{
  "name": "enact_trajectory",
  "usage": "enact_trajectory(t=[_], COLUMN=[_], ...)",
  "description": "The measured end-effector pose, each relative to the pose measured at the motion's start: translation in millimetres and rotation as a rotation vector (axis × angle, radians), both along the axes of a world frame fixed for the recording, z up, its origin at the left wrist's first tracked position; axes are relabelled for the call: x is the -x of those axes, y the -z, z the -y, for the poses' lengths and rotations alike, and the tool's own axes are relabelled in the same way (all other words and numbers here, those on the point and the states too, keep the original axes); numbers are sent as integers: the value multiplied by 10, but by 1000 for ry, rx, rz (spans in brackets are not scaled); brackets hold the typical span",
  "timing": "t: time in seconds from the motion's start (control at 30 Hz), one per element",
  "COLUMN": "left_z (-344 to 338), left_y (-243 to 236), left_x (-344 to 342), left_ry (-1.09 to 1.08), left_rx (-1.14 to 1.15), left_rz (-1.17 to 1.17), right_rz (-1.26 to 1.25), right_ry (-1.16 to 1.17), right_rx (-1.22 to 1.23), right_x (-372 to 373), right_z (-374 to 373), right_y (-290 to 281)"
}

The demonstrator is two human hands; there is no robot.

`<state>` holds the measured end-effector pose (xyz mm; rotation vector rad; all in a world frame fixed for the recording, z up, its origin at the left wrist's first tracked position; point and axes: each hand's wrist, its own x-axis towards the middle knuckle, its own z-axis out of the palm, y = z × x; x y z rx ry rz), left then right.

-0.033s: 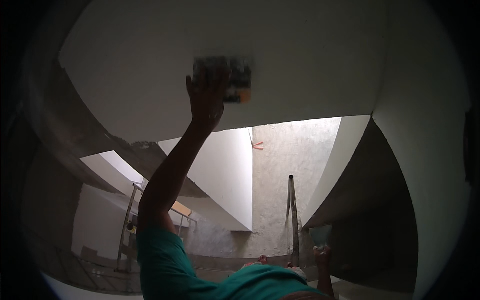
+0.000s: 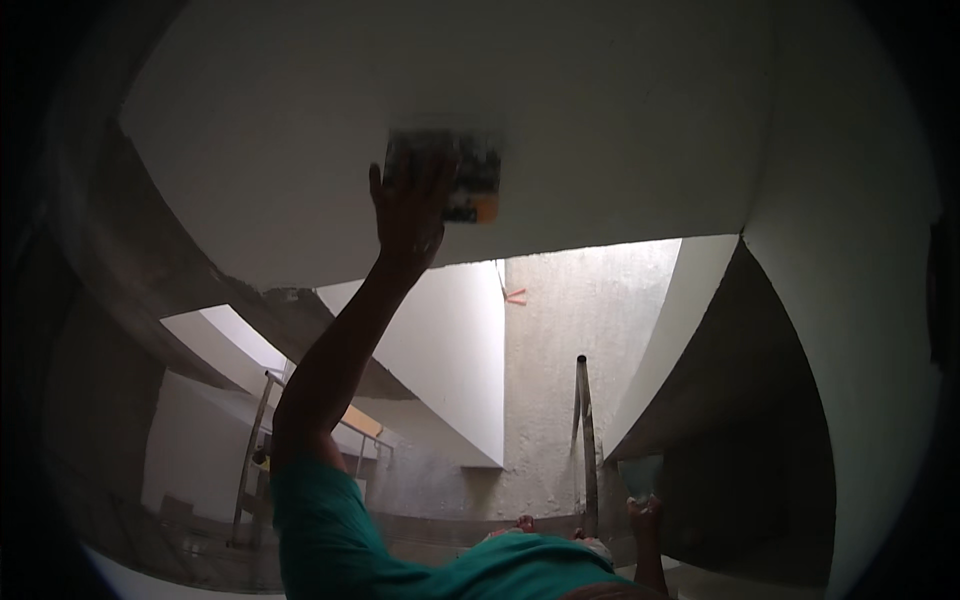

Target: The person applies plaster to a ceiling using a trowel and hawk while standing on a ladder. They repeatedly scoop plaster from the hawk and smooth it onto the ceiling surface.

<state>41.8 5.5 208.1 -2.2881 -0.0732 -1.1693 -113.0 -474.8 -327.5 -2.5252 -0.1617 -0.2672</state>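
Note:
Raised up to a broad pale plastered surface (image 2: 620, 140), my left hand (image 2: 408, 215) lies over a dark rectangular plate (image 2: 478, 170) with an orange corner. Its fingers stretch across the plate and the thumb sticks out to the left. Motion blur hides the plate's exact kind; its face is against the plaster. Low on the right, my right hand (image 2: 645, 512) is closed around the lower end of a broad putty knife (image 2: 641, 473), whose pale, wide blade points upward. Shadow hides part of its grip.
Metal scaffold posts stand in the middle (image 2: 587, 440) and at the left (image 2: 252, 455). White angled wall faces (image 2: 450, 350) and a rough grey wall (image 2: 590, 300) lie beyond the plaster's edge. Thin orange strips (image 2: 516, 296) stick out there. Dark recess (image 2: 740, 420) at right.
My left hand and the dark plate have slid slightly down over the plastered surface. The whole view has shifted a little; my right hand still holds the putty knife.

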Motion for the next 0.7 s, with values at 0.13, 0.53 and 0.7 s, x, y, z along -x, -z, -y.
enact_trajectory(t=[0.13,0.53,0.7], left_z=[-154,-17,66], left_y=[-613,-3178,-3410], left_x=[324,-431,-557], left_ry=[6,105,93], left_rx=[-124,-129,-144], left_rz=[152,538,575], right_rz=[-75,-128,-134], right_ry=[191,175,253], right_rx=[-139,-260,-204], right_x=[49,-119,-70], right_z=[-77,107,127], right_y=[564,777,622])
